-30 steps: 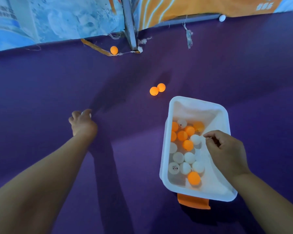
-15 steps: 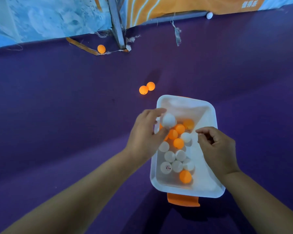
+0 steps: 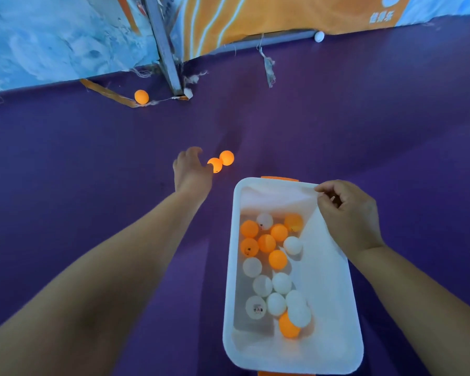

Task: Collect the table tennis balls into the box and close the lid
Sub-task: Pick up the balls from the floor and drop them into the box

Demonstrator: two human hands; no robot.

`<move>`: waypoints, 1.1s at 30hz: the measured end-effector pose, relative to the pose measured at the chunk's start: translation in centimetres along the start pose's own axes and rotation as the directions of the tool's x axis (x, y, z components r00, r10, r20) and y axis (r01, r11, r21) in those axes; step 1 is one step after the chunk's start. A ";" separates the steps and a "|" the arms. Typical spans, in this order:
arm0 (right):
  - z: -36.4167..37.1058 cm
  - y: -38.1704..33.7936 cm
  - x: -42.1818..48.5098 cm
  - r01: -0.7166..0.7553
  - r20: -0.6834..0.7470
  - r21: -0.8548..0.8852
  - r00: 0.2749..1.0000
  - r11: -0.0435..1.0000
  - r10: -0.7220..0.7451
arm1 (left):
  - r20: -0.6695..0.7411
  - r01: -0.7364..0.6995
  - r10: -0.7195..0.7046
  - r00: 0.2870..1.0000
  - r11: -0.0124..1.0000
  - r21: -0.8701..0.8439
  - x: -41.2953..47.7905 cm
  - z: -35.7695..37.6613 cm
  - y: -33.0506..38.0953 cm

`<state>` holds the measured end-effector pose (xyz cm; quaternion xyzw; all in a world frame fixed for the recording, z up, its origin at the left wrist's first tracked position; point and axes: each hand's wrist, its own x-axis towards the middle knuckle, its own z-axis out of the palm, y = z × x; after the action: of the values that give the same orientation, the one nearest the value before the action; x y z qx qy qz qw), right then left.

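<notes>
A white plastic box (image 3: 229,267) shaped like a long tub sat on the purple floor (image 3: 65,172), near the bottom right of the view, with its top open. Inside it lay many small round table tennis balls, some orange (image 3: 277,259) and some white (image 3: 282,283), mostly along the left side of the box. A little orange tab (image 3: 280,179) stuck out from the far end of the box, and another orange tab (image 3: 282,373) peeked out at the near end. The right hand (image 3: 347,213) had its fingers curled, and its thumb and finger pinched the rim at the far right corner of the box. The left hand (image 3: 192,172) reached out over the floor just past the far left corner of the box. Its fingers were loosely bent and held nothing, and its side touched the nearer one of two orange balls (image 3: 216,167) that lay side by side on the floor. The other ball of the pair (image 3: 226,157) touched the first one. One more orange ball (image 3: 141,96) lay at the far edge of the floor, just left of a grey metal post (image 3: 163,50). A lone white ball (image 3: 319,36) lay at the far right edge, against an orange banner wall (image 3: 282,14). A blue banner wall (image 3: 52,36) stood along the far left edge.
</notes>
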<state>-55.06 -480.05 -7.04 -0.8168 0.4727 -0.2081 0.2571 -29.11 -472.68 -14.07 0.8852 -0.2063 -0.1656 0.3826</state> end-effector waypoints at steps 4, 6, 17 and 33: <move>1.3 0.9 0.8 0.002 -0.030 -0.060 1.000 0.998 -0.004 | 0.144 0.025 -0.044 0.989 0.991 0.129 2.8 2.1 0.1; 1.7 1.2 0.8 0.020 -0.042 -0.098 0.999 0.995 -0.024 | 0.195 0.028 -0.060 0.979 0.986 0.162 3.2 2.9 0.1; 2.2 1.5 1.1 0.113 -0.036 -0.286 0.991 0.951 -0.129 | 0.110 0.095 -0.074 0.991 0.976 -0.197 -1.3 1.3 0.8; 1.7 0.7 0.7 0.156 0.043 -0.421 0.987 0.893 -0.152 | 0.108 -0.239 0.230 0.967 0.968 0.081 -2.4 1.8 1.4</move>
<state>-54.21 -480.57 -8.71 -0.8888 0.4394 -0.1163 0.0588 -32.34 -473.50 -13.91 0.8623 -0.3356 -0.1525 0.3473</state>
